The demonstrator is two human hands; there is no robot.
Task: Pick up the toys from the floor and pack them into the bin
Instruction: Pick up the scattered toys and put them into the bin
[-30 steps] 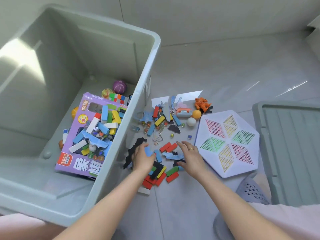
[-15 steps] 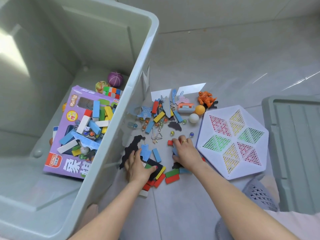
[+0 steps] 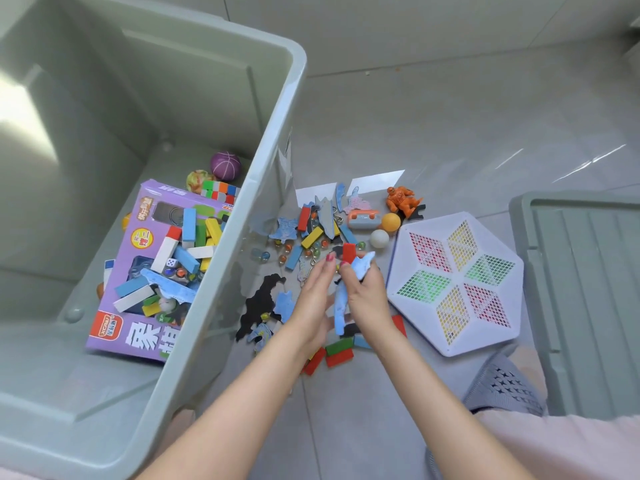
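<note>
A big grey-green bin stands at the left, holding a purple toy box, coloured blocks and balls. Beside its right wall, a pile of toys lies on the floor: blocks, marbles, foam puzzle pieces, an orange figure. Above the pile my right hand is shut on a red block and blue foam pieces. My left hand is pressed against the right one, fingers straight, touching the same bundle. More red and green blocks lie under my wrists.
A white hexagonal board with coloured mesh triangles lies on the floor right of the pile. The bin's lid lies at the far right. A grey perforated slipper shows at lower right. Black foam pieces lie by the bin wall.
Both hands have lifted off the floor and come together. The right hand has taken up a red block and blue foam pieces; the left has left the blocks it pressed on.
</note>
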